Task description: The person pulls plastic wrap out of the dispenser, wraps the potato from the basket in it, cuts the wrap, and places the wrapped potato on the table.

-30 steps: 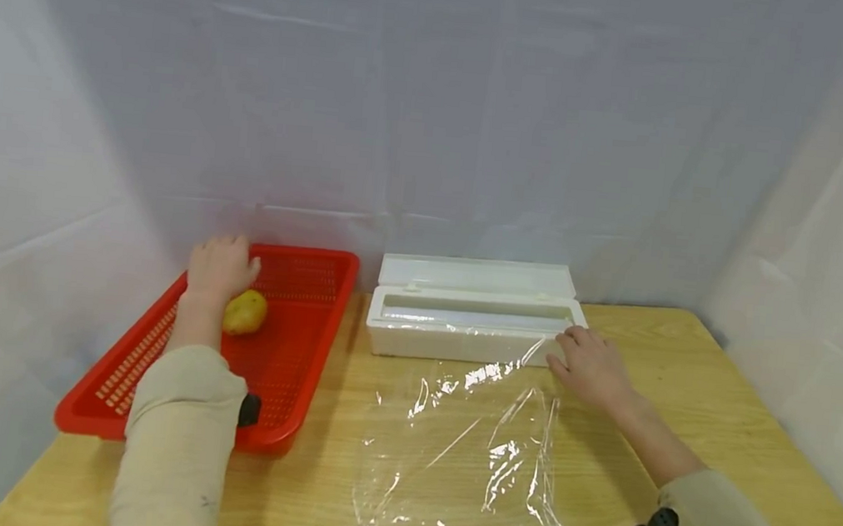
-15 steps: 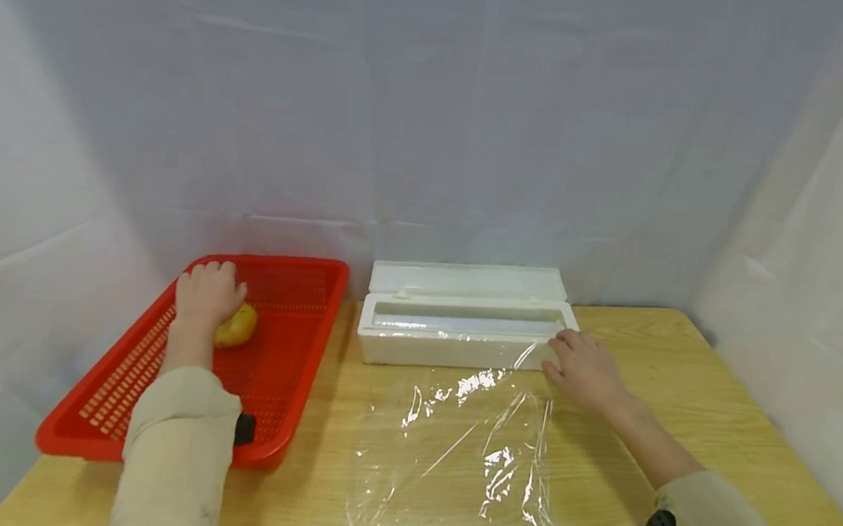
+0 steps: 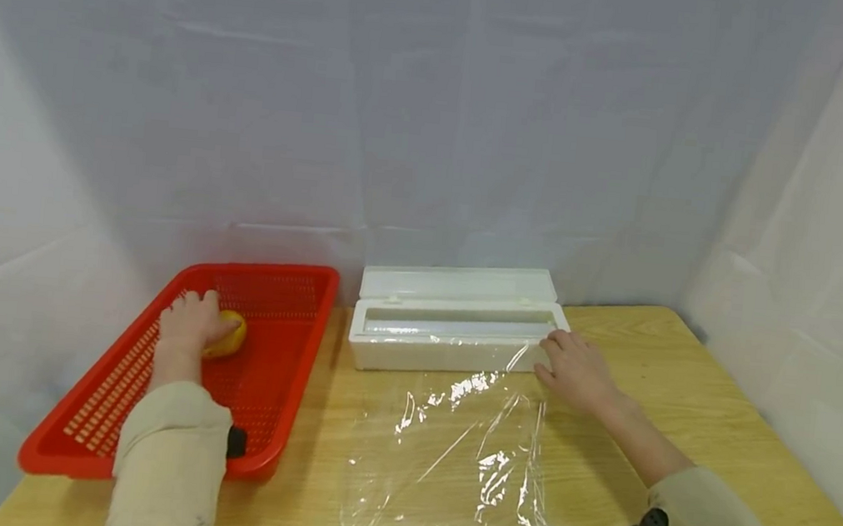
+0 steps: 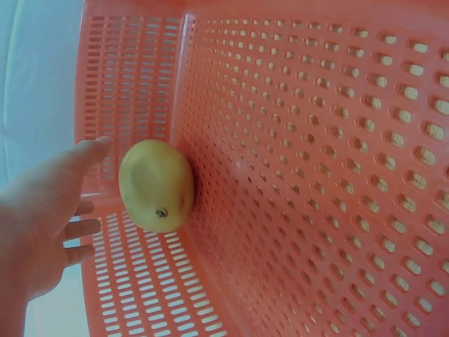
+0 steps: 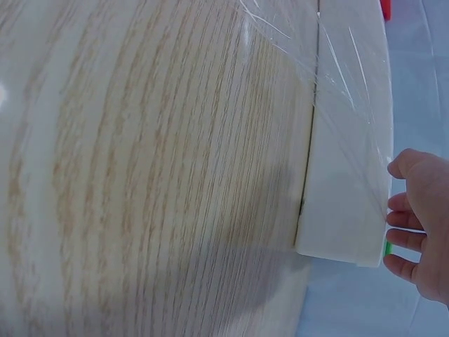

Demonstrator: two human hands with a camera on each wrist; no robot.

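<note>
A yellow fruit [image 3: 231, 342], mango-like with a small stem spot, lies in the far left part of the red plastic basket [image 3: 295, 419]. Just to its left is my left hand [image 3: 186, 324], fingers relaxed. The left wrist view shows a gap between this hand and the fruit [image 4: 156, 186]. My right hand [image 3: 573, 370] is at the right end of a white cling film box [image 3: 432, 356], its loosely bent fingers by the front top edge. Whether they touch the box [image 5: 347, 168] is hard to tell. A sheet of clear cling film [image 3: 449, 466] runs from the box toward me over the table.
The wooden table [image 3: 630, 457] extends to the right of the film. The box lid [image 3: 457, 281] stands raised behind the box. White sheeting [image 3: 433, 130] hangs at the back and on both sides. The basket's raised rim surrounds the fruit.
My left hand has come down lower into the basket, closer beside the fruit. The right hand stays at the box's right end. The whole head view has shifted slightly.
</note>
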